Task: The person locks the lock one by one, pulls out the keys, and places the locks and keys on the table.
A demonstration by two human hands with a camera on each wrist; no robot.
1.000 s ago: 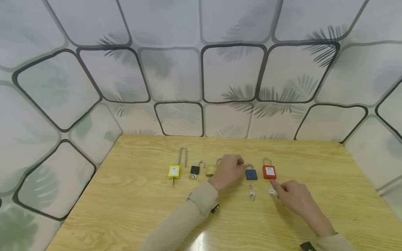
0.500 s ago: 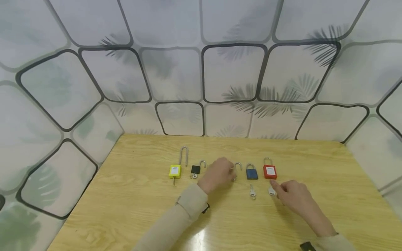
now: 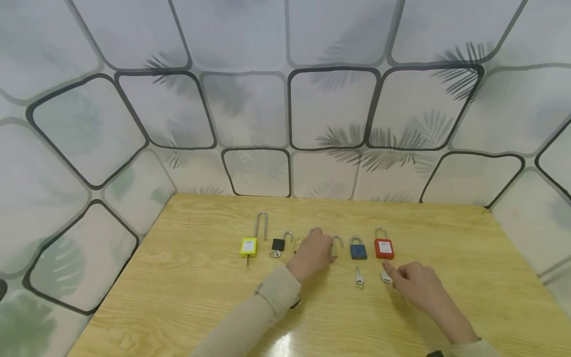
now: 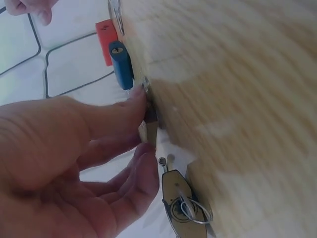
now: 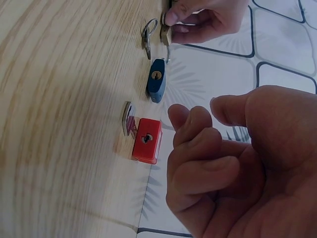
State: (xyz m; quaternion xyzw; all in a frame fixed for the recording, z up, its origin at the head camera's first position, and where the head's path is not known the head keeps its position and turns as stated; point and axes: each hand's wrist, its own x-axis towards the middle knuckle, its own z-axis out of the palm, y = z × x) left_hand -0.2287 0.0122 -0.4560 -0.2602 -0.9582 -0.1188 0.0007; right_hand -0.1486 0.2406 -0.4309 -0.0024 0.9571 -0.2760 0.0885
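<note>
My left hand (image 3: 312,252) pinches a small brass padlock (image 4: 151,130) between thumb and fingers. Its open shackle (image 3: 338,240) pokes out to the right of the hand. Just left of that hand, a second brass padlock (image 3: 298,243) is partly covered; the left wrist view shows a brass padlock (image 4: 181,201) with a key and ring in it. My right hand (image 3: 417,282) hovers in front of the red padlock (image 3: 384,249), fingers loosely curled around nothing. Near its fingertips lies a flat key (image 3: 386,277). Between the hands sits a blue padlock (image 3: 358,251), its shackle closed.
Further left are a black padlock (image 3: 278,245) with an open shackle and a yellow padlock (image 3: 249,247) with a long raised shackle and a key. Keys on a ring (image 3: 359,278) lie before the blue padlock. A patterned wall covering (image 3: 254,109) rises behind the wooden table (image 3: 178,292).
My left hand has shifted left, away from the blue padlock, uncovering the open shackle of the padlock it holds. My right hand has stayed nearly still.
</note>
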